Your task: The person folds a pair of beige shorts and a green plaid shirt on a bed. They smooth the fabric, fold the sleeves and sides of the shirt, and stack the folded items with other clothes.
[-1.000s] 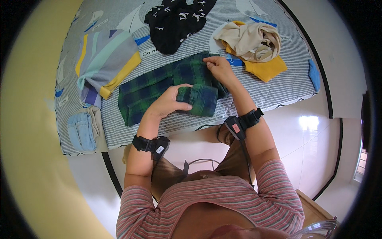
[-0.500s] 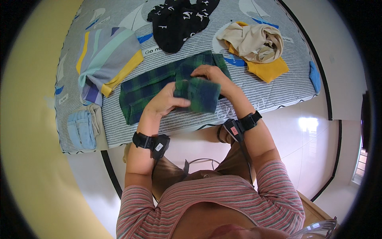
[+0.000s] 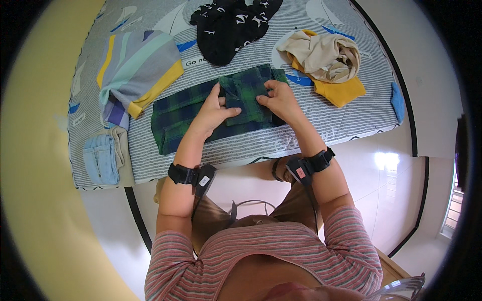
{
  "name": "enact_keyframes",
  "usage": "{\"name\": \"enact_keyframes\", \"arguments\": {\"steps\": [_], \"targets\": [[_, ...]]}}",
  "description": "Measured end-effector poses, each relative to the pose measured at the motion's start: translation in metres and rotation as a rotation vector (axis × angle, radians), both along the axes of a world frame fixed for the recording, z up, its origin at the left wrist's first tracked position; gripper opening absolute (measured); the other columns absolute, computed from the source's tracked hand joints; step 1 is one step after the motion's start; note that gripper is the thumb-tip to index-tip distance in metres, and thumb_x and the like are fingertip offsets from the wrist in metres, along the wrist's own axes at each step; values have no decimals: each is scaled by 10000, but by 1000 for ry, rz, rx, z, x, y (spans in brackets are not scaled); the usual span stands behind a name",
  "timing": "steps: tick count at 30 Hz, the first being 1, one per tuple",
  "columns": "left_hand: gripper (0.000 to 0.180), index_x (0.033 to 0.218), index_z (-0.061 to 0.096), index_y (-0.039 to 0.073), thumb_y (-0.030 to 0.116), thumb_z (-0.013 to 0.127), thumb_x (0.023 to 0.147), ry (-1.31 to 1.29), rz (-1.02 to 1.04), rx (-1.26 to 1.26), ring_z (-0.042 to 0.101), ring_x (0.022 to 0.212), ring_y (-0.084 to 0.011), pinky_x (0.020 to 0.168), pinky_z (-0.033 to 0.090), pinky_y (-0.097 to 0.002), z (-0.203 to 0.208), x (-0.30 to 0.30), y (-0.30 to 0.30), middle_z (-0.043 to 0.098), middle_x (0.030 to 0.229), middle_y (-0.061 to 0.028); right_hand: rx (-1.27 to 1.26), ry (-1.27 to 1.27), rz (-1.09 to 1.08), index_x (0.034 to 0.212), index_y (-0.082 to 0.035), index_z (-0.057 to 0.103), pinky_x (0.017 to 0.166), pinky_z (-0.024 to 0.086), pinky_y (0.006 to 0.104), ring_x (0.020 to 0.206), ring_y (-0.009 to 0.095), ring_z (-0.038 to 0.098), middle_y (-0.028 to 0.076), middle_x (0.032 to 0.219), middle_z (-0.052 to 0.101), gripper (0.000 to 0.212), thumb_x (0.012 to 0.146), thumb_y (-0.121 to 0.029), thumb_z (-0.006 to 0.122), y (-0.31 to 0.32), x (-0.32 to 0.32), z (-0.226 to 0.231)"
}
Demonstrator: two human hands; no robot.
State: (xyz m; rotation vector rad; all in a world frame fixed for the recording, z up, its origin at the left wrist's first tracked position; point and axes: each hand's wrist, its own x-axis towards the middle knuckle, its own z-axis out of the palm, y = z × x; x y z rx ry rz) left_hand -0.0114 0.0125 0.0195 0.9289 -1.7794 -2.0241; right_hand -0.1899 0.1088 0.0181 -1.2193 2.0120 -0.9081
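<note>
A dark green and navy plaid garment (image 3: 173, 120) lies spread in a long folded strip in front of me. A smaller flap of the same cloth is folded over its right half. My left hand (image 3: 215, 111) rests on the flap's left side, its thumb stretched across the cloth and its index finger pointing away from me. On the right side, my right hand (image 3: 279, 100) touches the flap with thumb and index finger apart. Both hands lie on the cloth with fingers spread; some fingertips are hidden.
The bed (image 3: 346, 118) has a striped, sailboat-printed cover. Around the plaid lie a striped multicolour garment (image 3: 143, 65), folded light-blue denim (image 3: 100, 159), a black printed garment (image 3: 228, 37), a bundled beige garment (image 3: 326, 55) over a yellow one (image 3: 341, 92), and blue cloth (image 3: 397, 103).
The plaid flap that was lifted and blurred toward me now lies flat on the strip. My right hand has come down on its right side; the left thumb now rests on it.
</note>
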Motion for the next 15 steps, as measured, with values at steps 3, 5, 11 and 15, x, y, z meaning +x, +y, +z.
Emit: {"name": "enact_keyframes", "arguments": {"steps": [3, 5, 11, 15], "targets": [[933, 1389, 86, -32, 25, 696, 685, -293, 13, -266, 562, 686, -156, 648, 463, -265, -12, 2, 3, 556, 784, -97, 14, 189, -17, 947, 35, 550, 644, 475, 369, 709, 305, 609, 161, 746, 613, 377, 671, -173, 700, 5, 6, 8], [1025, 1382, 15, -70, 75, 717, 650, -307, 55, -387, 508, 569, -168, 592, 439, -272, -13, -1, 7, 509, 614, -84, 23, 261, -26, 997, 44, 535, 625, 467, 370, 694, 314, 607, 173, 733, 608, 409, 678, -149, 701, 4, 10, 2], [977, 1400, 27, -29, 65, 705, 703, -406, 89, -514, 504, 569, -137, 577, 427, -246, -3, -4, 14, 499, 635, -72, 124, 450, -99, 1049, -16, 527, 668, 469, 415, 755, 353, 595, 169, 828, 609, 419, 684, -139, 692, 5, 24, 19], [948, 1399, 33, -30, 73, 690, 723, -360, 97, -525, 468, 541, -134, 552, 410, -245, -8, -1, 18, 492, 628, -82, -219, 570, 35, 1127, -52, 484, 779, 454, 401, 953, 331, 550, 156, 1055, 561, 467, 698, -102, 660, 10, 29, 22]]}}
